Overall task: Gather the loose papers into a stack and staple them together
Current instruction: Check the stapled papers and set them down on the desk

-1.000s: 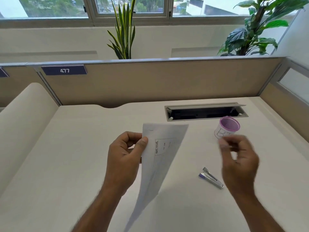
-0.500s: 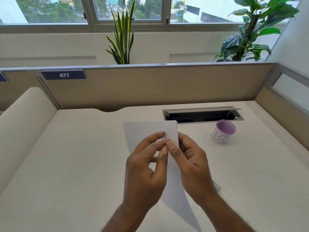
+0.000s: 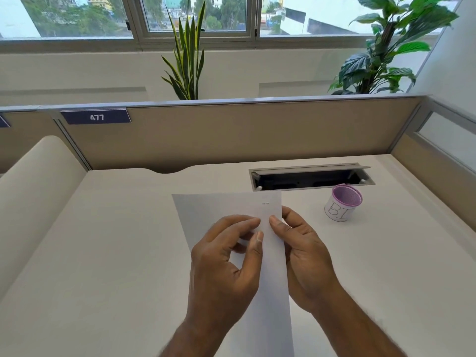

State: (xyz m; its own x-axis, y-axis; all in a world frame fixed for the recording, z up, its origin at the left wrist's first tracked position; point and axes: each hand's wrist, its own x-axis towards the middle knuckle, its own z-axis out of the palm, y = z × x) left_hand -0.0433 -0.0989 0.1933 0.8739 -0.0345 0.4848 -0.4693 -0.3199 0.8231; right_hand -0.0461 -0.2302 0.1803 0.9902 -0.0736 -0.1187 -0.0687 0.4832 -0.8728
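Observation:
I hold a stack of white papers [image 3: 226, 206] upright over the middle of the desk, its blank back towards me. A small staple mark shows near its top right corner. My left hand [image 3: 226, 256] pinches the sheets from the front, thumb and fingertips near the top right. My right hand [image 3: 304, 253] grips the right edge, thumb on the front and fingers behind. The stapler is hidden behind my hands and the papers.
A purple mesh cup [image 3: 343, 206] with a white label stands to the right of the papers. An open cable tray [image 3: 309, 177] is set into the desk [image 3: 116, 240] behind it. Beige partition panels close off the back and both sides.
A second ago my left hand alone held the papers and my right hand hovered above the stapler. Now both hands hold the stack, which has turned squarer to me.

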